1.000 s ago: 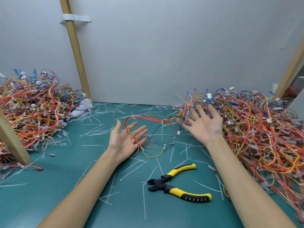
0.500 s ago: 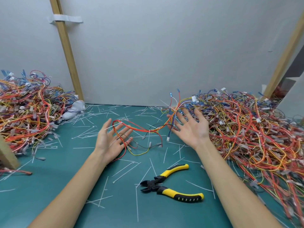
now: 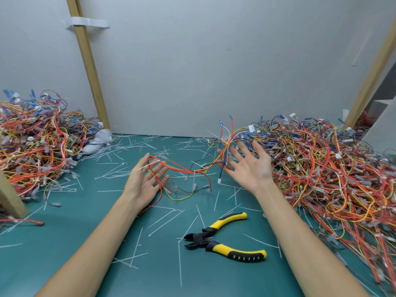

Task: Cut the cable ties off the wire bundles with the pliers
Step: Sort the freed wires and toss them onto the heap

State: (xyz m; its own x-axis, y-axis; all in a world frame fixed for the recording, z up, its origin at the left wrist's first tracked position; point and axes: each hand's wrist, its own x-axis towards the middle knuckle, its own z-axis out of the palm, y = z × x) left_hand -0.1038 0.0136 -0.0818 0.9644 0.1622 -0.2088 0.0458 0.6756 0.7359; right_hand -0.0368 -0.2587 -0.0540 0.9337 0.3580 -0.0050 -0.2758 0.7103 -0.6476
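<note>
Both hands are spread flat, palms up: a wire bundle [image 3: 182, 168] drapes across the left hand [image 3: 143, 181] and right hand [image 3: 246, 166]. Pliers [image 3: 218, 239] lie on the table [image 3: 64, 232] nearer than both, ungripped.

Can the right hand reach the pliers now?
Likely yes: the right hand is open, the wire bundle only draped on its fingers, and the pliers lie uncovered on the mat nearer the person.

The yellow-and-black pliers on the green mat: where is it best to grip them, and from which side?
Grip the yellow-and-black pliers by both handles, coming from above on the right. They lie flat on the green mat, handles spread rightward and black cutting head pointing left, so the right hand could close around both.
</note>
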